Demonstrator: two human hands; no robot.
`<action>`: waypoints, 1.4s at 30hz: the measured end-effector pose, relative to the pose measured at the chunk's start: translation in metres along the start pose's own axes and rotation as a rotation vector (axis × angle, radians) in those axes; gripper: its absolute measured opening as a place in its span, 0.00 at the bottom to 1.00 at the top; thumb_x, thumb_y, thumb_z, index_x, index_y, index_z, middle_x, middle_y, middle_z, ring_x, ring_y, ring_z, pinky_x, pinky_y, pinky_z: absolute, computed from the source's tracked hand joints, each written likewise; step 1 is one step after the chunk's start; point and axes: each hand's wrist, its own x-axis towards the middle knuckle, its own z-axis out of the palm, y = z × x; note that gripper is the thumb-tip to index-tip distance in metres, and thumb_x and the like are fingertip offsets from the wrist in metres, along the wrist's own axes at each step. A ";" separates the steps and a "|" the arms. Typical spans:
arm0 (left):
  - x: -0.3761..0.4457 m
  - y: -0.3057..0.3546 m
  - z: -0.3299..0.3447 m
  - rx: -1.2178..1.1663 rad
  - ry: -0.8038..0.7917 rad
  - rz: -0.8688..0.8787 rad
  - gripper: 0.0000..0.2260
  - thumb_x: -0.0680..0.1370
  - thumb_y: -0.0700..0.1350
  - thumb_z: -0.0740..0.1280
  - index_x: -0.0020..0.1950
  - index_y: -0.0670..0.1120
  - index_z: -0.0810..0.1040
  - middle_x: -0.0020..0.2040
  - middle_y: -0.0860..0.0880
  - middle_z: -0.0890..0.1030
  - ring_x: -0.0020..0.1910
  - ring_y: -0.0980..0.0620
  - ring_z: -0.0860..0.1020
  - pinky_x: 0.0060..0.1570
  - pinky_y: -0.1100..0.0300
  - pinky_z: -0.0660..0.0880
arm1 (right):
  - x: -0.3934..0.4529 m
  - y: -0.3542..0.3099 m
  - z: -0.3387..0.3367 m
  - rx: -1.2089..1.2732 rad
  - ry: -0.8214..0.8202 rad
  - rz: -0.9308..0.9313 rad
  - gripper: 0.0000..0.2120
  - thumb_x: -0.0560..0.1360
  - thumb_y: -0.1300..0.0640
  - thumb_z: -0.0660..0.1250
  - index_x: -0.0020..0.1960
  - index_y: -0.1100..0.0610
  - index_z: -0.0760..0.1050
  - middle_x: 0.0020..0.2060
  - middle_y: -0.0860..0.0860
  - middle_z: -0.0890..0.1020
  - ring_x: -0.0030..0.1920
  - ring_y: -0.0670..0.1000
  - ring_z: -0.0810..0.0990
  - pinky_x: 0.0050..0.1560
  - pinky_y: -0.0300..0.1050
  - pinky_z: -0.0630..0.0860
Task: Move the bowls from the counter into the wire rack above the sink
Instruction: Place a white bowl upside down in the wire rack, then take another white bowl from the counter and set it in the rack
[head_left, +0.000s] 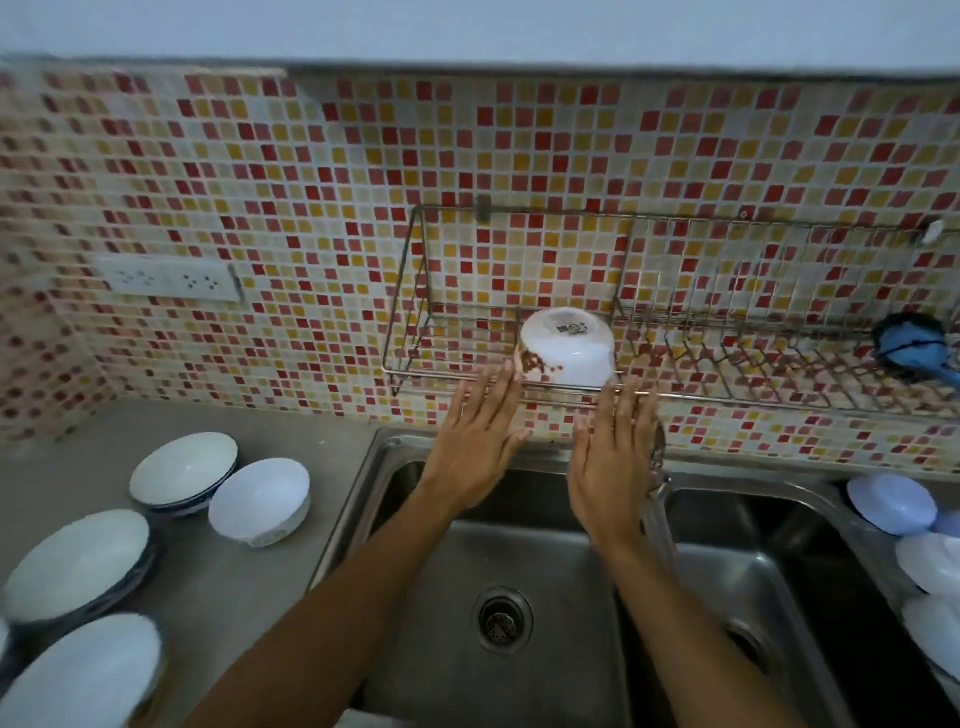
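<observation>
Mosaic tiles (322, 171) back a wire rack (675, 317) holding one upturned bowl (569, 345) (white); left hand (475, 447) and right hand (613, 462) hover spread, empty, over the steel sink (467, 571).

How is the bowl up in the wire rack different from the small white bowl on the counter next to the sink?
The rack bowl sits upside down, base showing; the counter bowl sits mouth up. The rack bowl has a red pattern near its rim; none shows on the counter bowl. Both are white.
</observation>
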 end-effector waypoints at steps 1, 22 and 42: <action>-0.013 -0.006 0.001 -0.018 -0.017 -0.023 0.29 0.81 0.59 0.42 0.76 0.48 0.34 0.76 0.49 0.33 0.75 0.52 0.30 0.73 0.54 0.29 | -0.013 -0.008 0.006 0.038 -0.037 -0.009 0.30 0.81 0.43 0.42 0.78 0.55 0.43 0.78 0.54 0.42 0.77 0.57 0.38 0.75 0.56 0.40; -0.428 -0.221 -0.040 -0.350 0.180 -1.477 0.20 0.81 0.50 0.59 0.70 0.44 0.67 0.71 0.42 0.69 0.68 0.42 0.70 0.66 0.49 0.69 | -0.258 -0.345 0.137 0.442 -1.126 -0.080 0.36 0.76 0.43 0.63 0.76 0.57 0.53 0.70 0.60 0.69 0.68 0.62 0.70 0.64 0.53 0.69; -0.326 -0.212 -0.027 -0.959 -0.007 -1.183 0.22 0.78 0.45 0.58 0.71 0.43 0.62 0.66 0.40 0.73 0.61 0.39 0.74 0.54 0.54 0.72 | -0.220 -0.295 0.121 0.617 -0.901 0.380 0.22 0.77 0.62 0.55 0.71 0.60 0.62 0.65 0.59 0.74 0.63 0.61 0.73 0.61 0.50 0.71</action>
